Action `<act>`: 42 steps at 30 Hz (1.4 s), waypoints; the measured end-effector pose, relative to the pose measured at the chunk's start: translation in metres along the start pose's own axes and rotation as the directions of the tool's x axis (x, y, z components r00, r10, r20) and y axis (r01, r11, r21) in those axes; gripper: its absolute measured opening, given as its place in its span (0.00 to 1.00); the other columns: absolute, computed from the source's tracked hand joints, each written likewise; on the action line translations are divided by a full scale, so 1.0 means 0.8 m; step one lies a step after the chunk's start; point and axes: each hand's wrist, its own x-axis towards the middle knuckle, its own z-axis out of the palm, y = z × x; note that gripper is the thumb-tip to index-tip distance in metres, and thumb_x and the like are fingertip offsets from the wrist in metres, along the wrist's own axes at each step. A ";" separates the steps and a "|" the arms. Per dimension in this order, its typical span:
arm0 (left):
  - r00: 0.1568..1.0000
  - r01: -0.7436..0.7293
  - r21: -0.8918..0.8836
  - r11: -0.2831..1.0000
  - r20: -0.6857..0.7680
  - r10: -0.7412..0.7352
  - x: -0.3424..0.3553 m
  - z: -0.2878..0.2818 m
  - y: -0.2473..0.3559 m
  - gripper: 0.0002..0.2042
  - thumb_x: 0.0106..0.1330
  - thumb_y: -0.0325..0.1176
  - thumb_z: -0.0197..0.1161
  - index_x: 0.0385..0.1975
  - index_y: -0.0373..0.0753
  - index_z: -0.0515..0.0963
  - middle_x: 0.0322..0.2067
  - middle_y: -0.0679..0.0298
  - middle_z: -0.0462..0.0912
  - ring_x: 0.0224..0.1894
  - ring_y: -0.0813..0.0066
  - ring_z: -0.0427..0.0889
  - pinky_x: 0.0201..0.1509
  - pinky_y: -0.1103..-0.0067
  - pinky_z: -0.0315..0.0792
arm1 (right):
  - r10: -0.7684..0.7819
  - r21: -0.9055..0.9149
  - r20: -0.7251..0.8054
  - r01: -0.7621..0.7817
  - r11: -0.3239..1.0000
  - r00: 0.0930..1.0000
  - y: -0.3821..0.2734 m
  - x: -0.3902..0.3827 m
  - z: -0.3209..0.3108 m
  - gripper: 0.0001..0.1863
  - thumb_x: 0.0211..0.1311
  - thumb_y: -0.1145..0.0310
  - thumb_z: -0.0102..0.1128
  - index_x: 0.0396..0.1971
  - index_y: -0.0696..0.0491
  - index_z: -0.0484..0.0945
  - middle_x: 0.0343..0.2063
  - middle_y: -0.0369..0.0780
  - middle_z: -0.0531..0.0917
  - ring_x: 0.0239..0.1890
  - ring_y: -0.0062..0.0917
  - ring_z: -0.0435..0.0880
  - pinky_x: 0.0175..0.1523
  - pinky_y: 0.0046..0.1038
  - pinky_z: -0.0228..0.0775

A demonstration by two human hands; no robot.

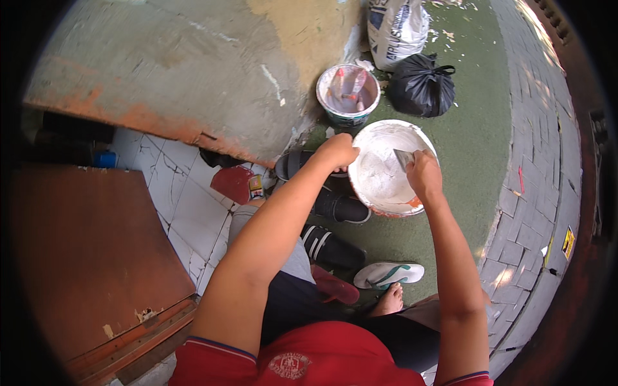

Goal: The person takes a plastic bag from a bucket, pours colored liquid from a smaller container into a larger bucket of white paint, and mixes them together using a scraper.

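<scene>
My left hand (338, 154) grips the left rim of a wide white bucket (370, 188) with white paste smeared inside and orange stains near its lower rim. My right hand (423, 172) is closed round a metal putty knife (402, 156), its blade inside the bucket over the paste (380, 164). Beyond my left hand stands a smaller pail (328, 106) holding a pale liquid and red-marked brushes or tools (357, 83).
A black bag (421, 83) and a white sack (393, 32) lie behind the bucket. Sandals (331, 251) and flip-flops (389, 273) surround my bare foot. A concrete slab (180, 71), brown board (90, 251), tiled floor (180, 199) and paved strip (528, 193) border the green floor (463, 225).
</scene>
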 end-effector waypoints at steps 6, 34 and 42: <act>0.984 -0.074 -0.113 0.991 -0.169 0.054 -0.003 0.010 -0.008 0.16 0.55 0.26 0.58 0.42 0.24 0.72 0.32 0.45 0.81 0.21 0.59 0.84 0.21 0.71 0.79 | -0.146 -0.259 -0.011 0.138 0.956 0.989 0.001 0.006 0.041 0.07 0.52 0.74 0.52 0.27 0.58 0.80 0.33 0.49 0.80 0.37 0.45 0.80 0.46 0.42 0.71; 0.964 -0.261 -0.152 0.953 -0.103 0.247 -0.001 0.018 -0.001 0.12 0.56 0.24 0.58 0.38 0.29 0.68 0.30 0.47 0.79 0.25 0.60 0.83 0.25 0.69 0.78 | -0.195 0.075 0.430 0.180 0.981 0.881 -0.008 -0.012 0.020 0.11 0.56 0.64 0.59 0.32 0.57 0.81 0.30 0.52 0.82 0.36 0.48 0.81 0.44 0.41 0.72; 0.962 -0.263 -0.107 0.959 -0.101 0.253 -0.004 0.015 0.003 0.12 0.58 0.28 0.62 0.34 0.31 0.66 0.27 0.53 0.77 0.25 0.66 0.82 0.24 0.70 0.77 | -0.015 -0.160 0.220 0.051 0.986 0.975 0.040 0.000 0.045 0.09 0.55 0.68 0.55 0.30 0.56 0.81 0.30 0.51 0.83 0.35 0.45 0.83 0.43 0.41 0.74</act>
